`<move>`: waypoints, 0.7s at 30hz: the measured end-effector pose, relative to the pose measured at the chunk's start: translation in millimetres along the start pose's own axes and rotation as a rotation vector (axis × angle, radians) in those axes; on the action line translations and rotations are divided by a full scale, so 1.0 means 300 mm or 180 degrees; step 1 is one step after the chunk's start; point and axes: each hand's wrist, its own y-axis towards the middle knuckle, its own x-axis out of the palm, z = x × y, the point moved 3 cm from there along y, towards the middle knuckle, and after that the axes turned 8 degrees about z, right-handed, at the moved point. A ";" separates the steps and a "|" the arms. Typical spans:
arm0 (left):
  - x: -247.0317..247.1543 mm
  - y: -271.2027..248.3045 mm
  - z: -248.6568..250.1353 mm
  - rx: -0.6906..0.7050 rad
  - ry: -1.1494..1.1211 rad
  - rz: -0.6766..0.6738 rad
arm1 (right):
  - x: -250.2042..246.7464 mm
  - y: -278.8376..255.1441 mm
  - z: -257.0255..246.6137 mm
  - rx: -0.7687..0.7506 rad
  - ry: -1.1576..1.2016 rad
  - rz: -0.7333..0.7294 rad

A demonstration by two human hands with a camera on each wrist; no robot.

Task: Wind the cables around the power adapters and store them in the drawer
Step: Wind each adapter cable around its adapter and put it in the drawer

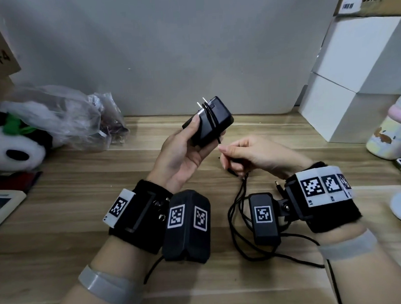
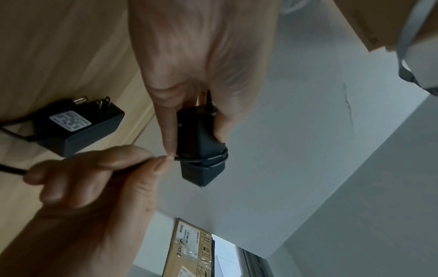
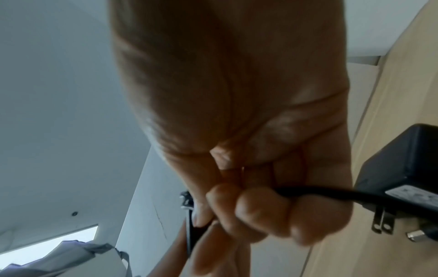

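Left hand: held a black adapter above the tabletop, near its middle, prongs up.
Cable: was wrapped around the adapter.
Right hand: pinched the cable just beside the adapter.
Second adapter: lay on the tabletop.

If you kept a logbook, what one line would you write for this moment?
step: winding | left hand: holds adapter | right hand: pinches cable | second adapter: on table | drawer: unseen
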 end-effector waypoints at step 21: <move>0.031 -0.054 -0.015 -0.0302 0.1726 -0.1261 | -0.156 -0.005 0.017 0.0136 0.0666 0.1366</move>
